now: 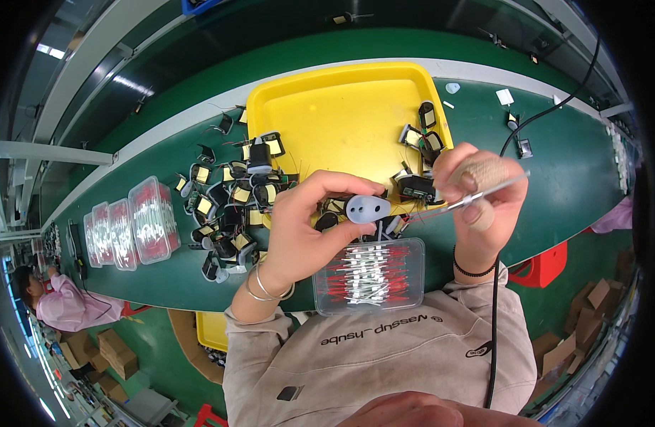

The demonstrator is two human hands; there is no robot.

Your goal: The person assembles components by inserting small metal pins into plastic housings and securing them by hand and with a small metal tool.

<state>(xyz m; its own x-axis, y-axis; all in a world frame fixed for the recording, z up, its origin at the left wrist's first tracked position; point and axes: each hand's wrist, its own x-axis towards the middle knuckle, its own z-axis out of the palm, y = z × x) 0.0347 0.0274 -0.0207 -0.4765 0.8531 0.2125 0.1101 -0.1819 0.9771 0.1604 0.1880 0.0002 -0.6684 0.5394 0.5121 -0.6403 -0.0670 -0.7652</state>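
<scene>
Just beyond the clear rectangular plastic box (420,276), the left hand (304,222) pinches a pale grey-blue, teardrop-shaped plastic piece (368,209) edgewise, probably leaving its holed face unobstructed; the right hand (487,196) grips a slim silver metal tool (502,186) nearby.

The metal tool (501,185) blurs toward its right end.

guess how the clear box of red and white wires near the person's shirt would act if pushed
The clear box would probably slide rather than tip, being low and wide. Its straight walls suggest fairly stiff plastic. The thin wires look loosely piled, so they may shift.
</scene>
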